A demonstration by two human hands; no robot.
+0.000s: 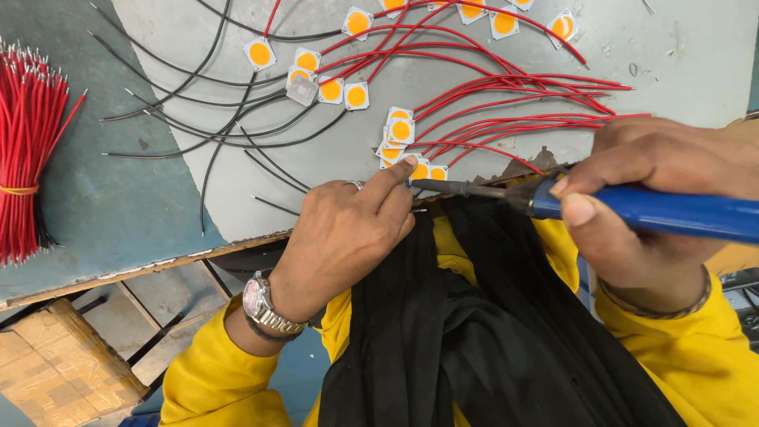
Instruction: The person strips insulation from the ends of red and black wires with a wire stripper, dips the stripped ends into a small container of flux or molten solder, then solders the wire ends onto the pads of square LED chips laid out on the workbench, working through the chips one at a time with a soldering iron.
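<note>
Soldering iron [632, 207] clamped in fingers of right hand [656, 198], tip lying just at forefinger of left hand [348, 237], beside small square chip [420, 169] at table [182, 32] edge. Left fingers curled together, pressing down there; cannot tell what lies under them. Around: more square chips with orange centres, red wires [514, 103], black wires [213, 119], tied red wire bundle [28, 150] at far left. Black cloth [474, 332] below hands. Left wrist bent, with watch [265, 304].

Bright, even light, soft shadows, sharp focus, slight wide-angle edge distortion.
</note>
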